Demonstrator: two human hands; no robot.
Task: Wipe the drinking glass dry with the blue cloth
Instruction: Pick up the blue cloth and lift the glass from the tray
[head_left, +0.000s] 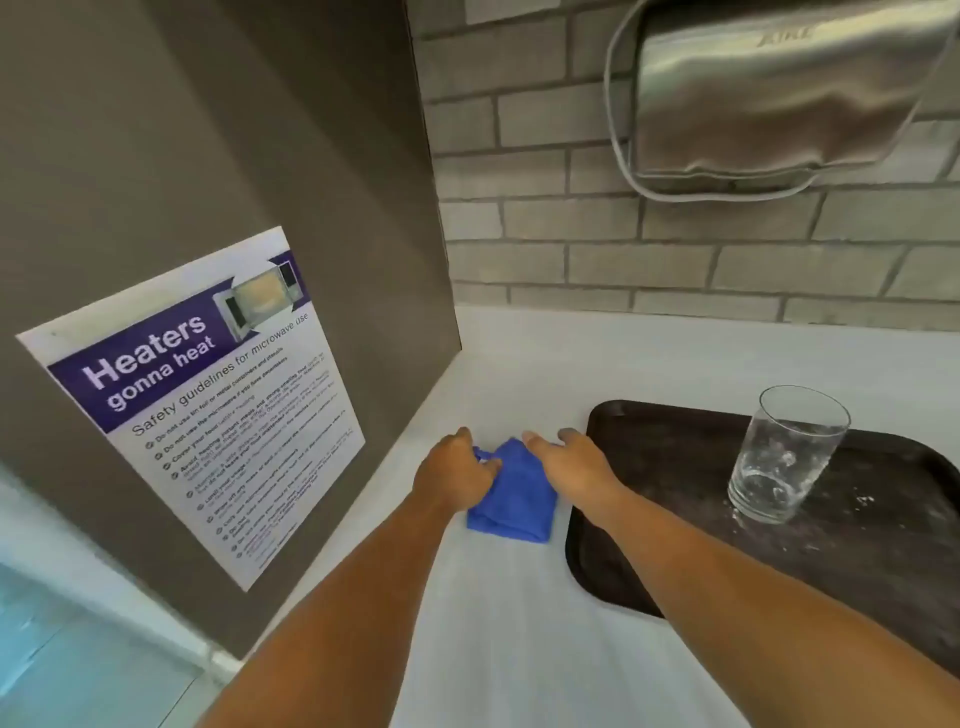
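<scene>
The clear, cylindrical drinking glass (787, 454) stands upright and apparently empty on the dark brown plastic tray (670, 467), its open mouth up and droplets clinging inside. Left of the tray, the small bunched blue cloth (514, 499) lies on the white counter (519, 374). The left hand (457, 475) has its fingers curled onto the cloth's left edge, while the right hand (576, 467) rests open-fingered on its right side.
</scene>
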